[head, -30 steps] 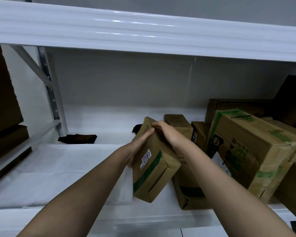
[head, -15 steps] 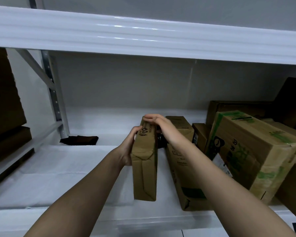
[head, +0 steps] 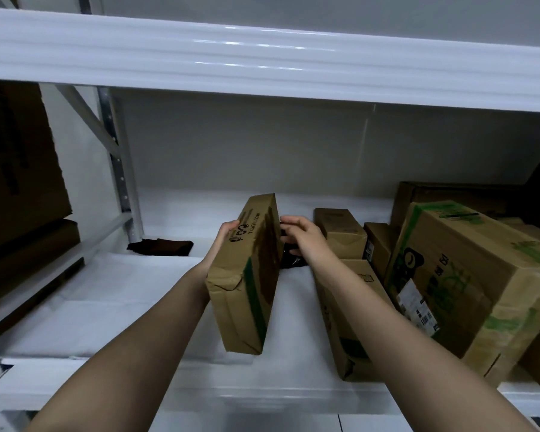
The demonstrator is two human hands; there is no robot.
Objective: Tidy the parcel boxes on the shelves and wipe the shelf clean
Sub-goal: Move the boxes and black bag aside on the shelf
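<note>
I see the left hand (head: 223, 241) gripping a flat box (head: 247, 275) from its left side, fingers curled over the top edge, box stood on a narrow end and tilted, lower end down near the front of the shelf (head: 91, 307). "MADE IN CHINA" print and a green stripe show on it. Right hand (head: 306, 241) is just right of the box, fingers loosely curled around nothing, over a dark item (head: 289, 260) lying behind the box; I can't tell if it touches either. Hands are apart, box between them. Right of that a tall narrow box (head: 343, 313) stands on the shelf, partly behind the right forearm, with a small box (head: 340, 232) behind it and another small one (head: 378, 247) beside it. Far right, a big box (head: 468, 275) with green print and a label leans tilted against more boxes. A dark cloth (head: 161, 246) lies back left near the upright (head: 119, 169). Brown boxes (head: 16, 182) sit in the next bay, left.
</note>
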